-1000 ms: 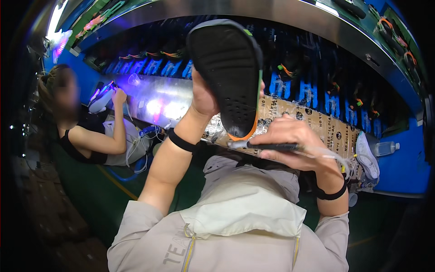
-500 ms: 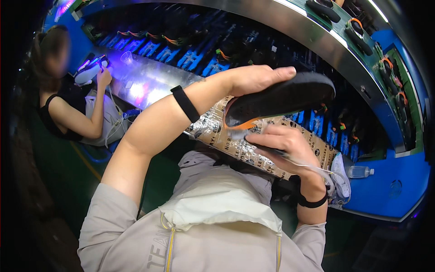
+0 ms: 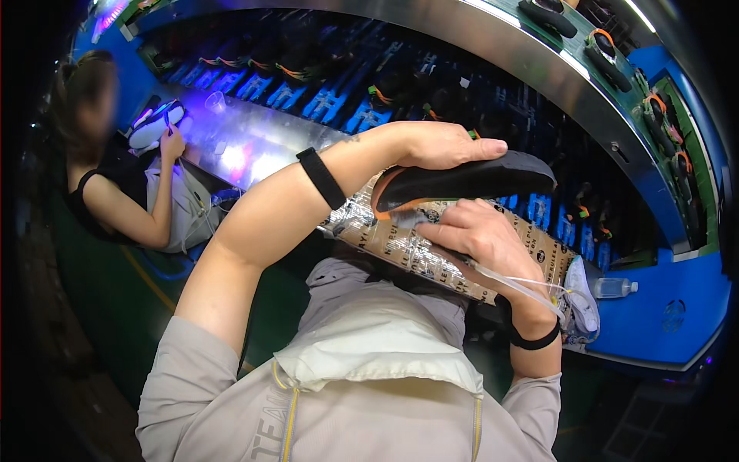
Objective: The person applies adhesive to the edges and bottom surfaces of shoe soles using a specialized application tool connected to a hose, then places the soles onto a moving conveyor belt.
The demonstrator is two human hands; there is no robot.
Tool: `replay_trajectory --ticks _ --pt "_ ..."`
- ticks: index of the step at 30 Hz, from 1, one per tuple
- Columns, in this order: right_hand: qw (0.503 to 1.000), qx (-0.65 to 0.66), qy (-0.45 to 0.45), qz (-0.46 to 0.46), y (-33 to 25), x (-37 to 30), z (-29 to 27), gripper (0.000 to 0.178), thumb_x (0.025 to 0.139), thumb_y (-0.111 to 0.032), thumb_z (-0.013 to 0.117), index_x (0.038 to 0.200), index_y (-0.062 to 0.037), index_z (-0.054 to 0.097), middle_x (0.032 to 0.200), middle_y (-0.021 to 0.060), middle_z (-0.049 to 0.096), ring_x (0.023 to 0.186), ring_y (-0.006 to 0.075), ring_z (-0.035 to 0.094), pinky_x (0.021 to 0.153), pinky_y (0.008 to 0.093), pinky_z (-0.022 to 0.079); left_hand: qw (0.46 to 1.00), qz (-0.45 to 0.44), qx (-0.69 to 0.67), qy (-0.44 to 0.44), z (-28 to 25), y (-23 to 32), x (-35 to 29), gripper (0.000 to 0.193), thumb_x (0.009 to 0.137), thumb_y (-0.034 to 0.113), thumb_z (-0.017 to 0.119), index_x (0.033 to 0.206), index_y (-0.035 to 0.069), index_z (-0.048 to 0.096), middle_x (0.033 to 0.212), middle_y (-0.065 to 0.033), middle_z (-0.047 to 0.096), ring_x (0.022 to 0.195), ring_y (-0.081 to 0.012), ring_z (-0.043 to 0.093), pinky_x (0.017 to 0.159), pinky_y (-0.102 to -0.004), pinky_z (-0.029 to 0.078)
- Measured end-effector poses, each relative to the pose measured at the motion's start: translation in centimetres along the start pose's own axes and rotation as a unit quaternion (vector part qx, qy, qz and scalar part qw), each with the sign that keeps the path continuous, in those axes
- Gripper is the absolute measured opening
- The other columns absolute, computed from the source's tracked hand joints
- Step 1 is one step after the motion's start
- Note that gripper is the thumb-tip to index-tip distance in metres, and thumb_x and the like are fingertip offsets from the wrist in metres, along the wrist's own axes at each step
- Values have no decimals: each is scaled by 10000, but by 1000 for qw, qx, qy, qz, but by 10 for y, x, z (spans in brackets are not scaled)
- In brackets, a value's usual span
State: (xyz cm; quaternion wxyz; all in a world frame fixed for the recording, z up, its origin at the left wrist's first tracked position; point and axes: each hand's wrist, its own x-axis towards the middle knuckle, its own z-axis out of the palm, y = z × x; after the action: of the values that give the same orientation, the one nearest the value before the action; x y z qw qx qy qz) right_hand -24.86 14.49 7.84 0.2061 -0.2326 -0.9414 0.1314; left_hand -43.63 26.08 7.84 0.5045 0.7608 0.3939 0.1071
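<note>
My left hand (image 3: 443, 145) grips a black shoe sole (image 3: 477, 179) with an orange rim from above, holding it nearly level and edge-on in front of me. Just under it, my right hand (image 3: 481, 239) is closed around a dark brush-like tool (image 3: 412, 219) whose tip touches the sole's near end. A thin clear tube (image 3: 531, 289) runs from the tool back past my right wrist. Both wrists wear black bands. Beneath the hands lies a brown printed board (image 3: 400, 250) wrapped in clear film.
A curved conveyor with blue holders (image 3: 369, 115) carries dark shoe parts behind the board; an upper metal shelf (image 3: 608, 54) holds more soles. A co-worker (image 3: 123, 177) at left holds a white shoe (image 3: 154, 125) under violet light. A water bottle (image 3: 616, 287) lies at right.
My left hand has turned the sole from upright, showing its flat face, down to nearly level. My right hand with the tool stays just beneath it.
</note>
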Motion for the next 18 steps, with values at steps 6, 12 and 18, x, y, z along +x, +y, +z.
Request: replay_trajectory --ticks 6,12,18 --pt "988 119 77 55 6 -13 -7 303 810 -66 863 1109 -59 813 851 71 718 749 261 652 755 382 501 918 40 -350 181 -3 -78 -23 803 1144 690 316 1398 35 705 1242 -116 766 1139 -178 707 997 -357 565" --pt "849 308 284 322 20 -54 35 212 909 -12 775 1120 7 792 921 37 767 788 73 649 702 234 503 732 140 -646 163 34 -197 -99 961 1059 805 324 1679 73 377 1635 -247 498 1473 -429 525 1231 -639 385" --pt "733 449 349 374 36 -61 92 168 969 -29 755 1132 9 772 966 -12 712 829 49 590 747 217 471 626 61 -774 -74 109 -251 -155 1157 983 920 190 1722 33 256 1589 -449 428 1394 -618 540 1024 -726 547"
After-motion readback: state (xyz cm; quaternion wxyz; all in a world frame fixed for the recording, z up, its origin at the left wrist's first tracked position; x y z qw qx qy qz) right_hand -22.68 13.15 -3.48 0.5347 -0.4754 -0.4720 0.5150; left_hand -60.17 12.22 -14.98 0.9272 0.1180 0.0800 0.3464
